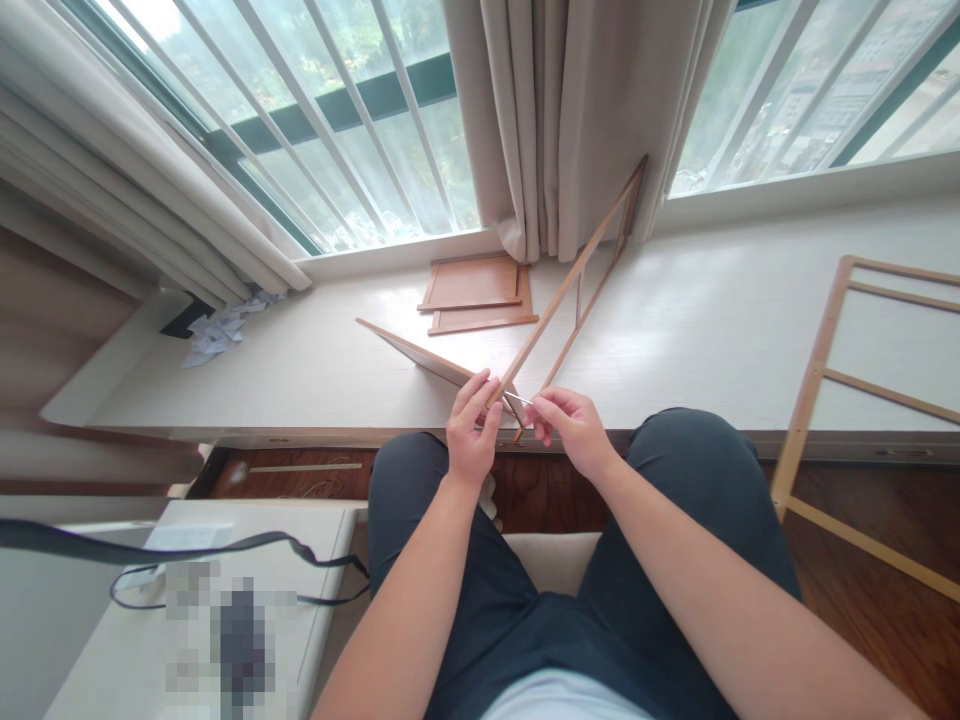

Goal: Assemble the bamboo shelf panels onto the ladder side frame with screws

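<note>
Left hand (pixel 471 432) pinched on the near end of a wooden frame (pixel 576 270) running up-right toward the curtain (pixel 570 120), right hand (pixel 570 425) just beside, fingers closed on a thin metal pin (pixel 519 399).

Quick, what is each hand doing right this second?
Left hand: closed on the near end of the wooden ladder frame, beside the flat wooden panel.
Right hand: fingers pinched on a small thin metal piece at that same end.

- You'll see two flat wooden panels (pixel 480 293) stacked far on the sill (pixel 712 330).
- Crumpled paper (pixel 217 332) lies far left.
- Another wooden frame (pixel 847 400) leans right.
- A black strap (pixel 225 548) crosses the near-left white table (pixel 315 560).
</note>
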A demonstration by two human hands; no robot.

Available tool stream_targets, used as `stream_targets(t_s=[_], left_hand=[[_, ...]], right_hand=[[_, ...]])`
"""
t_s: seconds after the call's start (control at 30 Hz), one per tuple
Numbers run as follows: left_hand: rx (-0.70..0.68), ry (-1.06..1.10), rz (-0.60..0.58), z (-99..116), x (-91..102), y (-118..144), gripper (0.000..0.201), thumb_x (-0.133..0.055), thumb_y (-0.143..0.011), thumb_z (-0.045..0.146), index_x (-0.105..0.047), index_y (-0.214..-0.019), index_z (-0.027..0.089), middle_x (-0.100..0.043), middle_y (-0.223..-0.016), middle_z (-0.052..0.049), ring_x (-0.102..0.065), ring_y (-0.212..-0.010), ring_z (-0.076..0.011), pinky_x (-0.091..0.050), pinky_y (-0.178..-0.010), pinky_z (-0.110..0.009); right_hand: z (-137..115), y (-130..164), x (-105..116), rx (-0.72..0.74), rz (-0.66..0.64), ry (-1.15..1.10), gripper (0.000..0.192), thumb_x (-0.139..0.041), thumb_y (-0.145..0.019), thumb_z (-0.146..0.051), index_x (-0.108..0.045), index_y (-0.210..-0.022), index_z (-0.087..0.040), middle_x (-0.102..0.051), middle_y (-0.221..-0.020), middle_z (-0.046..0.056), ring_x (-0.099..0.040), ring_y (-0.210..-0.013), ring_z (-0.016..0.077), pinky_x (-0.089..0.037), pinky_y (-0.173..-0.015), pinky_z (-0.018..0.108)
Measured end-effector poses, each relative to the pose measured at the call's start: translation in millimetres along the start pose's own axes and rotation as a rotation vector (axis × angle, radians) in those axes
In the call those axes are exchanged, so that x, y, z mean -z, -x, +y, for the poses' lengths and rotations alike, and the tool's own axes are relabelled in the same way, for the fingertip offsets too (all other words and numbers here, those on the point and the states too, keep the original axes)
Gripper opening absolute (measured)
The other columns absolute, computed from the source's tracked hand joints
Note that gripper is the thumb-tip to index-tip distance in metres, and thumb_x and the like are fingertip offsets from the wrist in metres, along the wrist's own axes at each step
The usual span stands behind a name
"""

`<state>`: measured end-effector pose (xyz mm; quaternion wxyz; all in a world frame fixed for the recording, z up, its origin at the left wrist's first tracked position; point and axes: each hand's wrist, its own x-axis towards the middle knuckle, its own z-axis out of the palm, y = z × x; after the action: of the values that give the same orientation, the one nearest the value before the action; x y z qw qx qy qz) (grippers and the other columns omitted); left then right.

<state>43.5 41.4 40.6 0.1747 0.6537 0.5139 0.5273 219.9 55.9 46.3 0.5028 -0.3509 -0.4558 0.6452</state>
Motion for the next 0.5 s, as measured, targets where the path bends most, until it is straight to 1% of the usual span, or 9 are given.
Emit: stream_targets(t_s=[0.07, 0.13, 0.2, 0.33, 0.4, 0.5], left_hand=[[0.003, 0.005, 0.000, 0, 0.0, 0, 0.036, -0.059, -0.101, 0.037, -0.068, -0.133, 0.023, -0.059, -0.145, -0.013, -0.071, -0.101, -0.0202, -0.063, -0.068, -0.028], [0.006, 0.014, -0.001, 0, 0.0, 0, 0.036, -0.059, -0.101, 0.036, -0.068, -0.133, 0.023, -0.059, -0.145, -0.013, -0.071, -0.096, -0.0184, -0.063, -0.068, -0.028], [0.009, 0.019, -0.004, -1, 0.1, 0, 0.036, -0.059, -0.101, 0.036, -0.068, -0.133, 0.023, -0.058, -0.146, -0.013, -0.071, -0.097, -0.0186, -0.064, -0.069, -0.029], [0.015, 0.024, -0.006, -1, 0.0, 0, 0.036, -0.059, -0.101, 0.037, -0.068, -0.133, 0.023, -0.058, -0.146, -0.013, -0.071, -0.095, -0.0185, -0.064, -0.068, -0.029], [0.012, 0.030, -0.006, -1, -0.1, 0, 0.036, -0.059, -0.101, 0.037, -0.068, -0.133, 0.023, -0.058, -0.146, -0.013, -0.071, -0.091, -0.0169, -0.064, -0.068, -0.028], [0.011, 0.023, -0.008, -1, -0.1, 0, 0.037, -0.059, -0.101, 0.038, -0.068, -0.133, 0.023, -0.058, -0.146, -0.013, -0.071, -0.090, -0.0166, -0.064, -0.068, -0.028]], right_hand=[[2, 0, 0, 0.021, 0.021, -0.017, 0.033, -0.073, -0.087, -0.049, -0.066, -0.097, -0.019, -0.070, -0.074, 0.002, -0.055, -0.053, 0.0116, -0.043, -0.043, 0.021], [5, 0, 0, 0.061, 0.050, -0.005, 0.037, -0.074, -0.087, -0.047, -0.061, -0.111, -0.022, -0.069, -0.077, 0.000, -0.055, -0.054, 0.0115, -0.043, -0.043, 0.020], [8, 2, 0, 0.116, 0.075, 0.036, 0.039, -0.073, -0.088, -0.046, -0.058, -0.117, -0.024, -0.067, -0.081, -0.002, -0.056, -0.057, 0.0111, -0.043, -0.045, 0.020], [11, 4, 2, 0.196, 0.085, 0.113, 0.035, -0.072, -0.090, -0.045, -0.056, -0.116, -0.027, -0.063, -0.086, -0.003, -0.054, -0.058, 0.0101, -0.044, -0.049, 0.021], [12, 5, 3, 0.211, 0.082, 0.137, 0.031, -0.071, -0.092, -0.044, -0.057, -0.113, -0.027, -0.062, -0.086, -0.003, -0.054, -0.058, 0.0099, -0.044, -0.050, 0.022], [14, 5, 4, 0.204, 0.100, 0.180, 0.028, -0.070, -0.092, -0.045, -0.060, -0.109, -0.026, -0.062, -0.083, -0.002, -0.054, -0.057, 0.0105, -0.044, -0.050, 0.023]])
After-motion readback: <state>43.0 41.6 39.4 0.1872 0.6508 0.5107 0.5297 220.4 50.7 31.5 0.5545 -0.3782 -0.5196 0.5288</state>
